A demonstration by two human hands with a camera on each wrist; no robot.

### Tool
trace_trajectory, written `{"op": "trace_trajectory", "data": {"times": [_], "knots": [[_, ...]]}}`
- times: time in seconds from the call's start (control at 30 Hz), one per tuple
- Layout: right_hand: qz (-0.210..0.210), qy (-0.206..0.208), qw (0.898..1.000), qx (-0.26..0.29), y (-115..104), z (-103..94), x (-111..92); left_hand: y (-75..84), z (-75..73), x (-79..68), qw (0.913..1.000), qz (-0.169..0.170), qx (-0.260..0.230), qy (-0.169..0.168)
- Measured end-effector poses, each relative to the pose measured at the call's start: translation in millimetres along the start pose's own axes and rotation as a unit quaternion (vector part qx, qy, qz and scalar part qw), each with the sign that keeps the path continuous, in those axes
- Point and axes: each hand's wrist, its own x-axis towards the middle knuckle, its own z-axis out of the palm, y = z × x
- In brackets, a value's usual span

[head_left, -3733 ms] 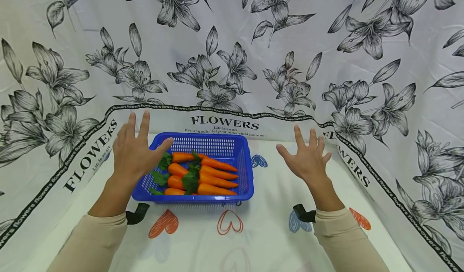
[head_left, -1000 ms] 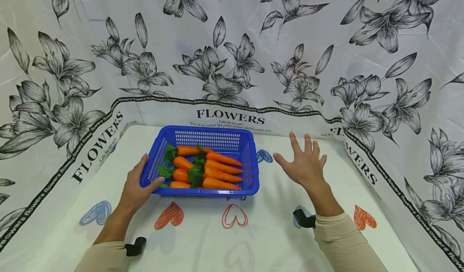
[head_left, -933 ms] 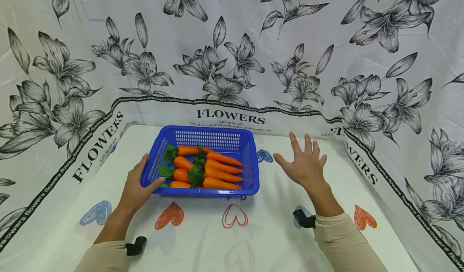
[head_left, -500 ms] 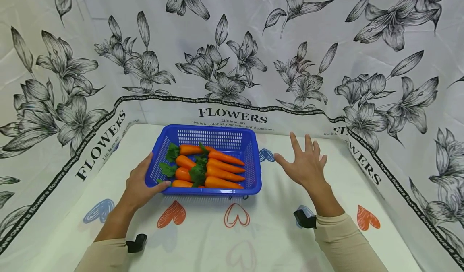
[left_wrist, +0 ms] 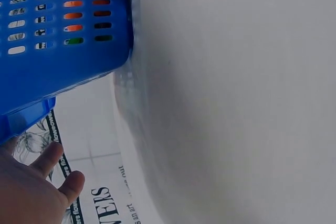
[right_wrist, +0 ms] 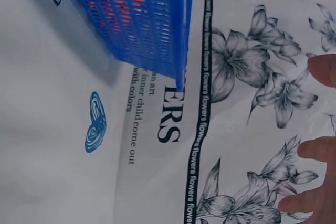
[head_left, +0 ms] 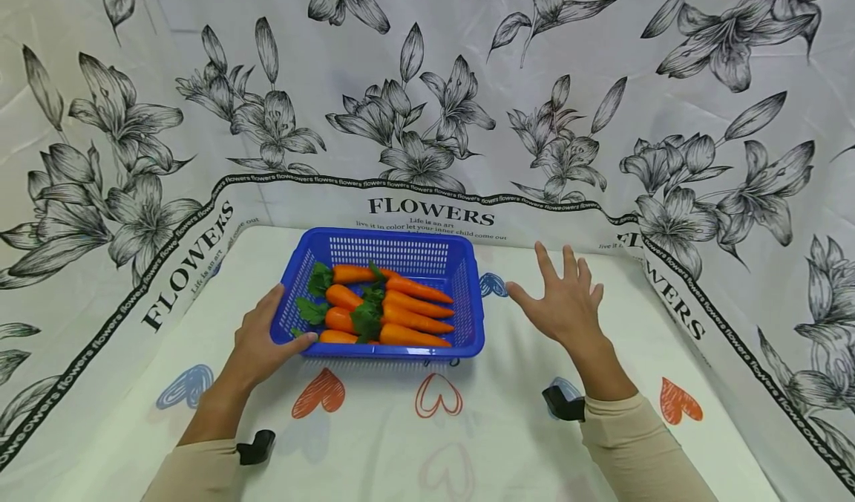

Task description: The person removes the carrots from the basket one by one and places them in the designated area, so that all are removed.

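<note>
A blue plastic basket [head_left: 477, 316] with slotted walls stands on the table in the head view. Several orange carrots [head_left: 414, 316] with green leafy tops lie inside it. My left hand [head_left: 257, 342] is at the basket's front left corner, its thumb by the rim and its fingers along the outside of the left wall. In the left wrist view, fingers [left_wrist: 50, 158] of this hand stretch out beside the rim, uncurled. To the right of the basket, my right hand [head_left: 561, 298] hangs in the air with its fingers spread, holding nothing.
A white tablecloth [head_left: 381, 428] printed with red and blue hearts covers the table. A white curtain [head_left: 568, 34] with black flower drawings encloses the back and both sides. Small black devices [head_left: 564, 403] are strapped to both wrists.
My left hand has come down from above the basket's left side to its front left corner, and its thumb has lately shifted slightly right. My right hand stays nearly still.
</note>
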Motion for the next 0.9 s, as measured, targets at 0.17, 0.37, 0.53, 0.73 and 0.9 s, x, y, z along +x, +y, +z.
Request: {"op": "trace_trajectory", "data": {"times": [0.17,0.37,0.53,0.73,0.9], "knots": [[-0.018,0.02,0.999,0.018,-3,-9.3,0,2.0,-0.3,0.0,1.0,-0.001,-0.003,-0.002],[-0.082,0.094,0.985,0.122,-13,-31.9,0,0.7,0.4,0.1,1.0,-0.002,-0.001,0.002],[-0.129,0.134,0.965,0.184,-20,-46.6,-2,0.9,1.0,0.6,1.0,-0.001,0.006,-0.001],[-0.158,0.155,0.956,0.192,-24,-52.8,-1,1.6,0.6,1.1,1.0,-0.001,0.004,-0.004],[-0.19,0.172,0.943,0.211,-26,-58.8,2,1.6,1.4,1.3,1.0,-0.002,0.008,-0.006]]}}
